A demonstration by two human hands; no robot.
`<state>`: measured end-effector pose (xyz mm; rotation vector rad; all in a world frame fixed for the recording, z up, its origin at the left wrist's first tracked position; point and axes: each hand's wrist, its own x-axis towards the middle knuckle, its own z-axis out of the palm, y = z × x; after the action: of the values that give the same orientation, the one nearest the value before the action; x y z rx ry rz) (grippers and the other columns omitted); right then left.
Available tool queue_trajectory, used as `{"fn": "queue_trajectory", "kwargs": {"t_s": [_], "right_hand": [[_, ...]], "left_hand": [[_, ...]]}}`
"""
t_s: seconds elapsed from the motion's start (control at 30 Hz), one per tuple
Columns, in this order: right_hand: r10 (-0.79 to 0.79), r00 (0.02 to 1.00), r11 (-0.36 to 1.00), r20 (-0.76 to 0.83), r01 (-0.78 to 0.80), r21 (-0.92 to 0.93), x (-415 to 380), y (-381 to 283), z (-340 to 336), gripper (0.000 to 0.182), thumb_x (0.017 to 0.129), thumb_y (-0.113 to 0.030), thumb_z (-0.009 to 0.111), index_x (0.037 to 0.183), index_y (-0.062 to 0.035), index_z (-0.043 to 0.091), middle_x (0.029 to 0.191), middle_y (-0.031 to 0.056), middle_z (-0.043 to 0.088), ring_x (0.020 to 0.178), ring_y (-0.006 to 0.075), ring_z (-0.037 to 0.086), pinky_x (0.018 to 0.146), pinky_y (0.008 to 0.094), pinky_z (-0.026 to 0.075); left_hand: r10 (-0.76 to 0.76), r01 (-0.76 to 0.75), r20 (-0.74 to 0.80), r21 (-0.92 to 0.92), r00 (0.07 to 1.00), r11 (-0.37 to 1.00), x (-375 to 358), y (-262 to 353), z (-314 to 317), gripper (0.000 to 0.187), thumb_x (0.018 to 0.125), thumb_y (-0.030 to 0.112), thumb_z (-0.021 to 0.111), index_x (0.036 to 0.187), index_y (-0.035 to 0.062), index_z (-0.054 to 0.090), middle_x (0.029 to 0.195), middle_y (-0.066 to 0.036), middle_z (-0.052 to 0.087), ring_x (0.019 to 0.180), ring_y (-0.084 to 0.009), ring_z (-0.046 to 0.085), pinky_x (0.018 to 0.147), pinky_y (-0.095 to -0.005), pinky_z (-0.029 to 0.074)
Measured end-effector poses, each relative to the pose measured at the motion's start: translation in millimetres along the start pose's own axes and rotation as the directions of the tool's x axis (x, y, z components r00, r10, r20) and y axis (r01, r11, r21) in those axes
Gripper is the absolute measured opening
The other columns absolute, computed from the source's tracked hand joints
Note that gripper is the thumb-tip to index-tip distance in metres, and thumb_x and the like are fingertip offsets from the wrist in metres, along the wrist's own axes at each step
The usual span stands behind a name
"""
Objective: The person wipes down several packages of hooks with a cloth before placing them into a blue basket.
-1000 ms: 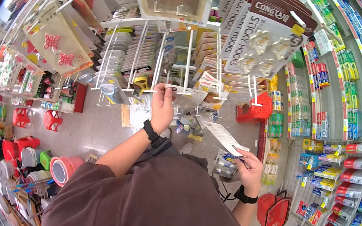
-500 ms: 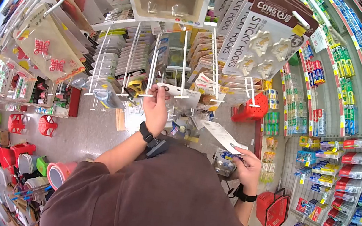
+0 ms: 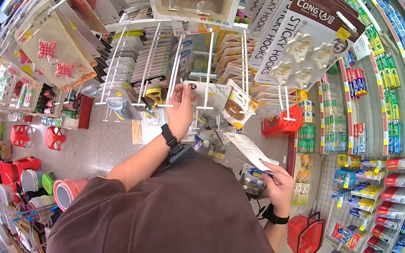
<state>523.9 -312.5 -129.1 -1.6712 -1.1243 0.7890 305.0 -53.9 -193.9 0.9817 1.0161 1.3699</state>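
My left hand [image 3: 180, 114] reaches up among the white metal display hooks [image 3: 208, 70]. Its fingers pinch the left edge of a white carded pack [image 3: 209, 95], whose contents I cannot make out. Right beside that pack hangs a card with a brown round item [image 3: 237, 105]. Lower on the right, my right hand [image 3: 278, 185] is closed on a printed sheet of paper [image 3: 246, 150], held tilted. Something dark and slim shows by its fingers, too small to name. Sticky hooks packs [image 3: 305, 42] hang above on the right.
Rows of blister packs [image 3: 156, 52] hang left of the pegs. A red plastic basket [image 3: 282, 121] is behind them at right, and another red basket [image 3: 305, 235] stands on the floor. Red stools [image 3: 55, 138] are at left. Toothbrush and toothpaste shelves [image 3: 374, 192] line the right side.
My left hand has moved slightly upward, raising the white carded pack. The card with the brown round item shows more fully. My right hand and paper have barely moved.
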Motion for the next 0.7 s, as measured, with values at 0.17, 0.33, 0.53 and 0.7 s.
{"fn": "queue_trajectory", "kwargs": {"t_s": [0.17,0.33,0.53,0.7], "right_hand": [[0.039,0.999,0.999,-0.015,-0.038,0.028,-7.0,1.7,0.1,0.012,0.076,0.008,0.067,0.087,0.0067,0.072,0.111,0.0150,0.069,0.096,0.0193,0.066,0.083,0.0289,0.050],[0.007,0.999,1.000,-0.051,-0.006,0.008,-13.2,0.1,0.7,0.018,0.076,0.008,0.065,0.092,0.0075,0.072,0.111,0.0151,0.069,0.097,0.0182,0.066,0.084,0.0279,0.050],[0.057,0.995,0.998,-0.085,-0.057,0.006,-17.8,-4.7,3.0,0.018,0.076,0.008,0.065,0.092,0.0067,0.072,0.110,0.0144,0.070,0.096,0.0170,0.066,0.084,0.0272,0.050],[0.094,0.990,0.996,-0.106,-0.094,0.008,-23.1,0.3,4.6,0.018,0.075,0.007,0.065,0.092,0.0064,0.072,0.109,0.0143,0.070,0.094,0.0171,0.067,0.082,0.0267,0.050]], "left_hand": [[0.052,-0.051,-0.016,0.063,0.999,0.997,16.2,-2.1,10.6,0.019,0.101,0.023,0.054,0.104,0.0039,0.054,0.094,-0.002,0.063,0.077,-0.0077,0.056,0.072,-0.0230,0.046],[0.084,-0.084,0.007,0.226,0.996,0.970,32.5,-9.2,12.5,0.034,0.104,0.035,0.048,0.109,0.0025,0.053,0.095,-0.004,0.060,0.084,-0.0122,0.053,0.079,-0.0261,0.044],[0.154,-0.143,-0.024,0.246,0.988,0.959,58.7,-15.7,25.7,0.032,0.103,0.032,0.049,0.104,0.0001,0.055,0.096,-0.008,0.058,0.084,-0.0151,0.052,0.078,-0.0286,0.043],[0.148,-0.145,0.001,0.217,0.989,0.965,73.9,-23.1,27.3,0.031,0.102,0.030,0.050,0.106,-0.0006,0.055,0.097,-0.008,0.058,0.086,-0.0151,0.052,0.079,-0.0291,0.043]]}}
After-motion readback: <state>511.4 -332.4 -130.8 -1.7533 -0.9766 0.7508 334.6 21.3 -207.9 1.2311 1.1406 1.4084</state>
